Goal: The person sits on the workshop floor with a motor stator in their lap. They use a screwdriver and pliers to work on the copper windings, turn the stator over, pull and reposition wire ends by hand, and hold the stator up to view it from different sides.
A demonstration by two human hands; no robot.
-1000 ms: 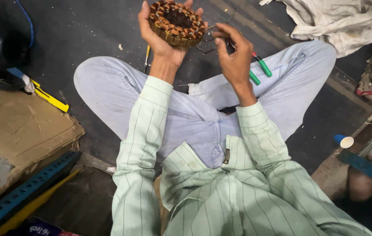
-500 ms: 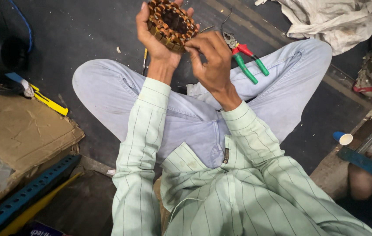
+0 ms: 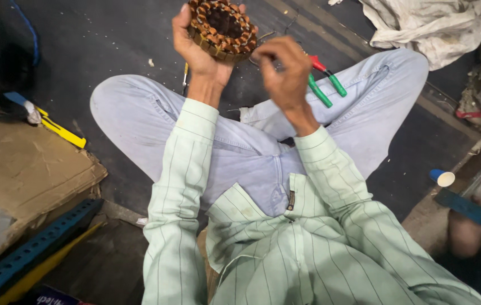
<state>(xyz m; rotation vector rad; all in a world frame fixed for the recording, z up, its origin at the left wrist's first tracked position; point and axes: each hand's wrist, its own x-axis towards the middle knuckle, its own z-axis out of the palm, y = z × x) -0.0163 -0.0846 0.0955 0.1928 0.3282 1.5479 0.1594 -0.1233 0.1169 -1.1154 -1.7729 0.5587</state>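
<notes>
Flattened brown cardboard box [image 3: 20,169] lies far left on the floor. Up top, the left hand [image 3: 198,48] cups a copper-wound stator ring [image 3: 222,27], fingers wrapped round it; the right hand [image 3: 280,70] pinches closed just beside its rim, green-handled pliers [image 3: 325,85] behind.

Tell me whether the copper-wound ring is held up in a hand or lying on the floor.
Held up. The left hand grips the wound ring from below, above the floor; the right hand pinches beside it.

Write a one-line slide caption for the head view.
Seated cross-legged, left hand holds a copper-wound stator ring while right hand pinches at its edge; green-handled pliers lie behind.
</notes>
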